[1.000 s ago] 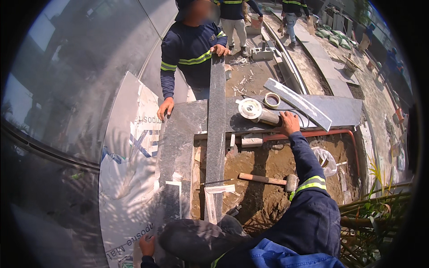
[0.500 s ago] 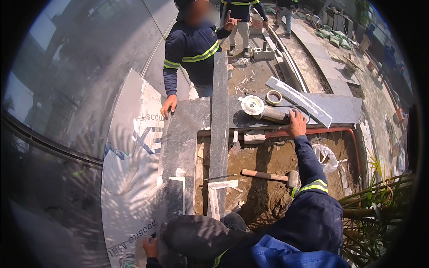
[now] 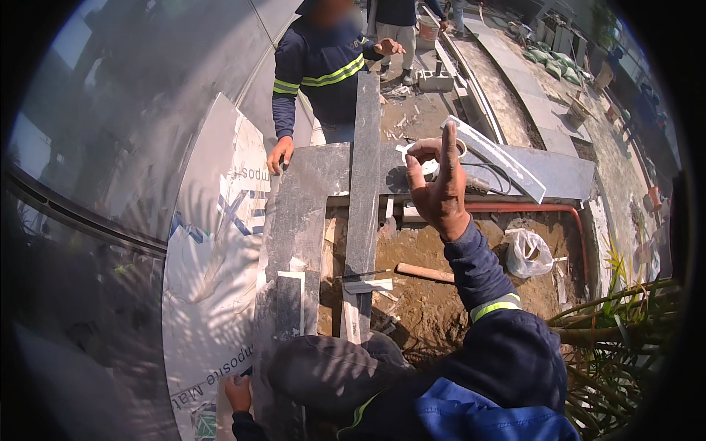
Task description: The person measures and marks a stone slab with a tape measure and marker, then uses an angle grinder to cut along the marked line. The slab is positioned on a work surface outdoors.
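Note:
My right hand (image 3: 441, 184) is raised above the stone slab, index finger stretched up and thumb apart, with nothing in it. Behind it lies an angle grinder (image 3: 476, 181), its disc mostly hidden by my fingers. A tape roll (image 3: 462, 148) shows partly beside my index finger. Low at the left, my left hand (image 3: 239, 393) is closed by the edge of the grey stone slab (image 3: 298, 184); a small dark thing at its fingertips is too small to name. A long narrow grey stone strip (image 3: 363, 176) lies across the slab, running away from my knee.
A co-worker (image 3: 323, 59) stands opposite, one hand on the slab. A mallet (image 3: 425, 273), partly behind my forearm, lies in the dirt pit near a plastic bag (image 3: 528, 252) and an orange pipe (image 3: 522, 208). Wrapped panels (image 3: 213, 294) lean at left; plants (image 3: 625, 331) stand at right.
My right hand has let go of the grinder and risen up and left, index finger pointing up. The co-worker's raised hand has lowered and opened out.

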Action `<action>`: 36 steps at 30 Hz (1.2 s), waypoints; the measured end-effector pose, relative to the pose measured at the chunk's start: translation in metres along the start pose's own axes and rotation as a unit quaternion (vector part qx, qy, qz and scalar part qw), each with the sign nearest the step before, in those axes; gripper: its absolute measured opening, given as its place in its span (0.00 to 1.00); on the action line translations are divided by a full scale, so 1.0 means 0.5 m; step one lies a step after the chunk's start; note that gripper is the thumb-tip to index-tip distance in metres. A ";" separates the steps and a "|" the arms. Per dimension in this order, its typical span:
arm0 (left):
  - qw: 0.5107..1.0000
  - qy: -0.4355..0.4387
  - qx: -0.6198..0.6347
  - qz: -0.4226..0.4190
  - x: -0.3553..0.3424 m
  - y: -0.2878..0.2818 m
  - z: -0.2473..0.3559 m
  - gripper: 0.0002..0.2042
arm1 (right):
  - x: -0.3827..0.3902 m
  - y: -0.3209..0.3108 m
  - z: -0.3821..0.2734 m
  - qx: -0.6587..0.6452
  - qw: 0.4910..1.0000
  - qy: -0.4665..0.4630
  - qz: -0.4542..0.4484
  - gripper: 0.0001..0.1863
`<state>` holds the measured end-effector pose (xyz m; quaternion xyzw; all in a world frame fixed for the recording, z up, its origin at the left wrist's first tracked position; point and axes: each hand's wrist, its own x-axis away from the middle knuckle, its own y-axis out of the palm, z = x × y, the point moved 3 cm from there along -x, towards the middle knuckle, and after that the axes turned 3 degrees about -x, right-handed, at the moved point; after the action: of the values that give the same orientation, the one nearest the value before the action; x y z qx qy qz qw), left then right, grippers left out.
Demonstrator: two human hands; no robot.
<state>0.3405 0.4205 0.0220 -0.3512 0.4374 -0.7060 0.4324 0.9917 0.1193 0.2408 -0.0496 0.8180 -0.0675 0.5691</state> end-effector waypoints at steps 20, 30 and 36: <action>0.988 0.146 0.036 0.028 -0.008 -0.093 -0.059 0.19 | 0.150 0.316 -0.833 -0.402 0.856 -0.073 -0.316 0.34; 1.000 0.007 -0.017 0.018 0.195 0.089 -0.206 0.20 | 0.404 0.284 -1.243 -0.499 0.747 -0.090 -0.429 0.35; 0.999 -0.042 0.008 -0.016 0.235 0.085 -0.206 0.20 | 0.483 0.298 -1.295 -0.476 0.692 -0.009 -0.542 0.38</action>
<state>0.2186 0.3346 -0.0415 -0.3839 0.4077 -0.7008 0.4420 0.2998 0.2628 0.2149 -0.7494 0.5663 0.0349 0.3413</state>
